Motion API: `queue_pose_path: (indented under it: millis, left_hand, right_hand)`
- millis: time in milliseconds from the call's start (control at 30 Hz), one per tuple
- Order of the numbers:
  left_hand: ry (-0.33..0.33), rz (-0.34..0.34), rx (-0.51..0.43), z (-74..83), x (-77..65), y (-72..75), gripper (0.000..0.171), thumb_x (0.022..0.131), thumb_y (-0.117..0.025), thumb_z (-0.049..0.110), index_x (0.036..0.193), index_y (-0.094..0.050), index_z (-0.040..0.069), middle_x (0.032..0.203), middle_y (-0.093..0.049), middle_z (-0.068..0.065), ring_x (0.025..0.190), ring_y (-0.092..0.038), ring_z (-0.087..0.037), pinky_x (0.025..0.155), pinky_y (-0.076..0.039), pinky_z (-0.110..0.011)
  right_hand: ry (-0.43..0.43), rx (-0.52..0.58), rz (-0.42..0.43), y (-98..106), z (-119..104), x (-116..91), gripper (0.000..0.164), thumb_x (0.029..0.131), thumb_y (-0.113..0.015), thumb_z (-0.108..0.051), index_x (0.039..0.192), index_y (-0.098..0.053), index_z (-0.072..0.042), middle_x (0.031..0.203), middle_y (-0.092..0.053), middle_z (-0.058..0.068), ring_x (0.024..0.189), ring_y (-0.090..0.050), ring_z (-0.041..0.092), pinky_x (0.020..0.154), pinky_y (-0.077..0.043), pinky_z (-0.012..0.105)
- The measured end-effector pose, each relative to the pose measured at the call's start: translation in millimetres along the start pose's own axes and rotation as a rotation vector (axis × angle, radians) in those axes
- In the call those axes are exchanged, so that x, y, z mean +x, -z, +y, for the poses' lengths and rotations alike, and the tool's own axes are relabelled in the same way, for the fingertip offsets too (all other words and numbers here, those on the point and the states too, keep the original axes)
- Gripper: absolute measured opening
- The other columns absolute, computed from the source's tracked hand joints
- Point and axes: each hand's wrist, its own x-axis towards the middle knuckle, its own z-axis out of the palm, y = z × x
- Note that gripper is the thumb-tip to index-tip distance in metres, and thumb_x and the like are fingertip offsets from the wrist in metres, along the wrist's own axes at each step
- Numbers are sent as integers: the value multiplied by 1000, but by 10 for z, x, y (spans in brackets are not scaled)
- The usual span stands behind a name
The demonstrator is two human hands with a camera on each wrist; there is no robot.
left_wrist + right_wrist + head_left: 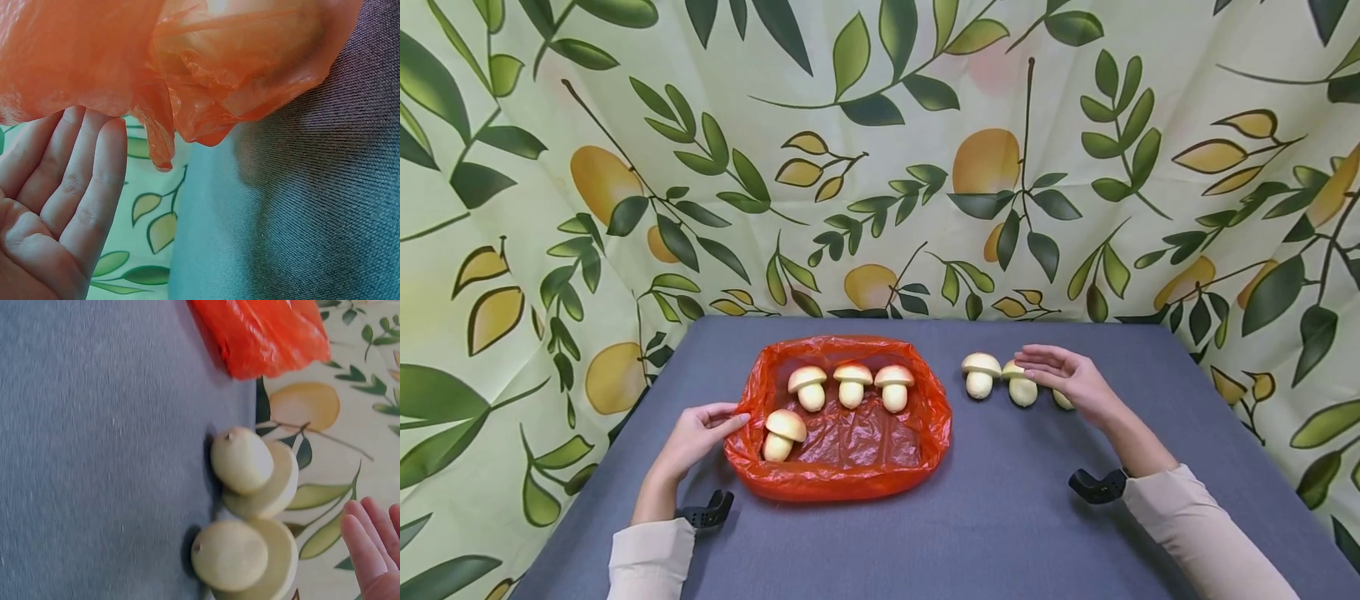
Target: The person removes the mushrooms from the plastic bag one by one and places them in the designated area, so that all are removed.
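A red plastic bag (842,492), opened wide into a basin shape, holds several toy mushrooms with pale stems and yellowish to reddish caps, one of them a mushroom (784,425) at its left front. My left hand (696,433) pinches the bag's left rim between thumb and fingers; the bag (206,81) covers some fingertips in the left wrist view. To the bag's right lie three more mushrooms, including a left one (981,375) and a middle one (1022,390). Above them hovers my right hand (1071,379), fingers extended and holding nothing, partly hiding the rightmost mushroom (1063,400).
A blue-grey cloth covers the table (1000,517). Behind and beside it hangs a leaf-and-fruit patterned curtain (910,167). Black wrist cameras sit on both wrists, one of them a camera (1099,487) on the right.
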Motion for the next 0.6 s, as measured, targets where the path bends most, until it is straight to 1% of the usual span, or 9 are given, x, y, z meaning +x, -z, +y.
queue_pose_path:
  millis: [200, 333, 467, 600]
  left_hand:
    - [-1, -3, 1, 16, -7, 12, 39, 91, -66, 17, 118, -62, -11, 89, -75, 4, 70, -65, 4, 69, -54, -16]
    - [-2, -7, 0, 18, -14, 18, 39, 91, -66, 18, 118, -62, -10, 90, -76, 2, 69, -65, 3, 69, -54, -17]
    - [2, -10, 6, 18, -17, 16, 40, 91, -66, 18, 119, -62, -10, 92, -76, -3, 69, -65, 2, 69, -55, -17]
    - [1, -7, 4, 20, -12, 13, 39, 91, -66, 18, 118, -62, -10, 91, -76, -3, 68, -65, 2, 68, -55, -17]
  right_hand:
    - [4, -11, -45, -129, -26, -2, 46, 93, -63, -17, 133, -50, 1, 115, -66, -20, 106, -63, -8, 87, -48, 8]
    - [22, 18, -91, -220, -20, -12, 49, 94, -61, -14, 134, -45, 9, 115, -66, -21, 108, -63, -6, 88, -48, 9]
    - [55, 58, -142, -315, -24, -23, 51, 94, -60, -9, 133, -39, 17, 115, -66, -20, 110, -64, -2, 88, -51, 12]
    - [94, 77, -173, -412, -42, -21, 49, 93, -60, -5, 130, -40, 20, 113, -67, -21, 108, -66, -1, 87, -52, 14]
